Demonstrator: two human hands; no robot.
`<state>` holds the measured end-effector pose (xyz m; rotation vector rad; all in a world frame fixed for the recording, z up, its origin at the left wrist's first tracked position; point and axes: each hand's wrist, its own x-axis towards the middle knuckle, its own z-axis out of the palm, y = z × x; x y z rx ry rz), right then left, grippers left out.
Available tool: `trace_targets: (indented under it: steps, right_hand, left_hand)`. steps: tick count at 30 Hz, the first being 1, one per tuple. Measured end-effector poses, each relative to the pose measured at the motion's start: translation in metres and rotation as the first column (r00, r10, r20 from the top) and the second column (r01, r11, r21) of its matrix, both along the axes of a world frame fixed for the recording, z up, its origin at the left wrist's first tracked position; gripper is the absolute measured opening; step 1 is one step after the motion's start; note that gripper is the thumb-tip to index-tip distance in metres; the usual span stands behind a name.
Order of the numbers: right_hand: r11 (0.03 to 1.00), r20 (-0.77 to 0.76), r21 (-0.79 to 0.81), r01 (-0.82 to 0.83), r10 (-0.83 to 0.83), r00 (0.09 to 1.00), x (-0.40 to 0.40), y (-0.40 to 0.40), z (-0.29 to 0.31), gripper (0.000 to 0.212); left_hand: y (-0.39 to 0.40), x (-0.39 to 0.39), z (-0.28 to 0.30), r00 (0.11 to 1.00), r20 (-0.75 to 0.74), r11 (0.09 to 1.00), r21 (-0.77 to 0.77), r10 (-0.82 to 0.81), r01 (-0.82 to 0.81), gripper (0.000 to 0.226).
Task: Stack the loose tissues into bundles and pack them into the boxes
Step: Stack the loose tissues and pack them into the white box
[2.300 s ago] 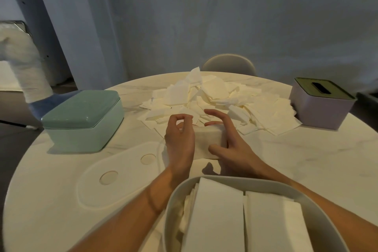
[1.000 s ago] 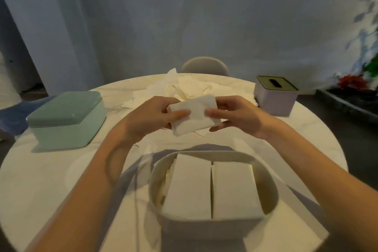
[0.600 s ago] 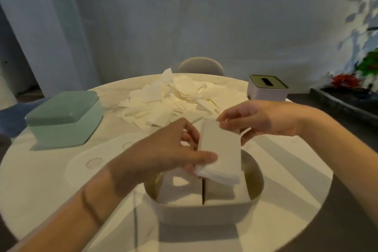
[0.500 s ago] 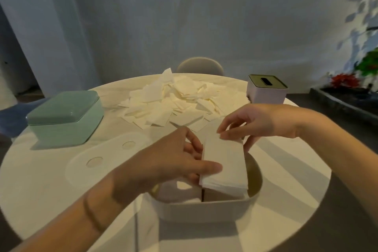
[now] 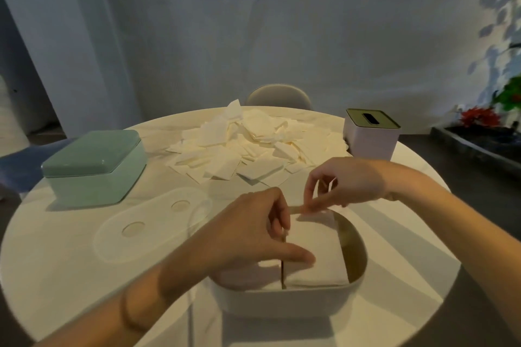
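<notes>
Tissue bundle [image 5: 315,256]: in the right half of the open white box [image 5: 358,267], between both hands.
Left hand [image 5: 248,236]: thumb and curled fingers grip its left edge.
Right hand [image 5: 341,183]: fingertips pinch its far edge.

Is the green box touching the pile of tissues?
Apart. The head view shows bare table between the green box and the pile of tissues.

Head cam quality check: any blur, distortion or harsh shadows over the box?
Head view: dim warm light; left hand and right hand slightly motion-blurred; the arms throw broad shadow bands over the table near the open box; wide-angle bend curves the table edge; no glare.
</notes>
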<state>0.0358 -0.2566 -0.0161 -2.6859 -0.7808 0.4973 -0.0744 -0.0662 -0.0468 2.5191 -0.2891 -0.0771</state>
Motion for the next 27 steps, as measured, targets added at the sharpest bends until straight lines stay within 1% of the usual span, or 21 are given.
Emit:
trace_targets:
  steps: [1,3,5,7,9,11,12,14,17,19,20,22,23,25,26,27]
  right_hand:
    - [0.997,-0.008,0.072,0.014,-0.013,1.000,0.009,0.002,0.001,0.033]
    - [0.985,0.071,0.174,0.021,-0.034,0.997,0.028,0.011,-0.003,0.032]
    - [0.981,0.192,0.192,-0.027,-0.010,0.981,0.051,0.025,-0.020,0.032]
    - [0.979,0.245,0.188,-0.075,0.027,0.969,0.074,0.040,-0.040,0.041]
    - [0.987,0.254,0.134,-0.086,0.050,0.966,0.090,0.055,-0.057,0.062]
    - [0.995,0.275,0.032,-0.091,0.079,0.958,0.102,0.068,-0.065,0.083]
    - [0.995,0.283,-0.015,-0.104,0.104,0.953,0.108,0.073,-0.067,0.089]
    - [0.988,0.300,-0.064,-0.143,0.155,0.941,0.118,0.083,-0.068,0.091]
    - [0.982,0.345,-0.140,-0.127,0.169,0.923,0.139,0.091,-0.067,0.086]
    - [0.970,0.398,-0.210,-0.124,0.201,0.895,0.151,0.095,-0.068,0.080]
    - [0.964,0.422,-0.240,-0.117,0.212,0.881,0.155,0.096,-0.067,0.075]
    - [0.961,0.517,-0.256,-0.103,0.226,0.825,0.159,0.098,-0.069,0.061]
    - [0.972,0.582,-0.209,-0.109,0.214,0.784,0.161,0.098,-0.072,0.051]
    - [0.994,0.651,-0.007,-0.110,0.088,0.754,0.161,0.097,-0.081,0.032]
    - [0.990,0.667,0.082,-0.112,0.029,0.744,0.160,0.095,-0.084,0.027]
    - [0.985,0.686,0.129,-0.118,-0.003,0.727,0.161,0.093,-0.089,0.026]
  left_hand:
    - [0.004,0.006,0.002,1.000,-0.007,0.999,-0.046,0.018,-0.019,0.044]
    - [0.013,0.020,0.007,0.997,-0.017,0.989,-0.132,0.069,-0.071,0.039]
    - [0.025,0.041,0.007,0.992,-0.049,0.961,-0.248,0.112,-0.121,0.034]
    - [0.039,0.064,0.001,0.980,-0.069,0.929,-0.311,0.187,-0.199,0.028]
    - [0.053,0.088,-0.012,0.963,-0.055,0.906,-0.327,0.264,-0.268,0.025]
    - [0.063,0.108,-0.027,0.946,-0.036,0.873,-0.374,0.324,-0.313,0.023]
    - [0.067,0.116,-0.034,0.938,-0.024,0.851,-0.413,0.347,-0.325,0.021]
    - [0.072,0.129,-0.041,0.922,-0.002,0.803,-0.492,0.386,-0.337,0.017]
    - [0.074,0.143,-0.047,0.902,0.016,0.747,-0.567,0.432,-0.348,0.019]
    - [0.075,0.146,-0.052,0.898,0.024,0.718,-0.610,0.440,-0.336,0.020]
    - [0.076,0.147,-0.055,0.898,0.023,0.710,-0.621,0.439,-0.332,0.020]
    - [0.080,0.148,-0.061,0.895,0.008,0.695,-0.634,0.445,-0.340,0.019]
    - [0.083,0.149,-0.062,0.891,0.002,0.685,-0.641,0.454,-0.347,0.019]
    - [0.087,0.152,-0.063,0.881,-0.005,0.670,-0.647,0.473,-0.363,0.019]
    - [0.088,0.153,-0.064,0.878,-0.007,0.669,-0.645,0.478,-0.369,0.019]
    - [0.090,0.154,-0.064,0.877,-0.007,0.671,-0.641,0.481,-0.373,0.019]
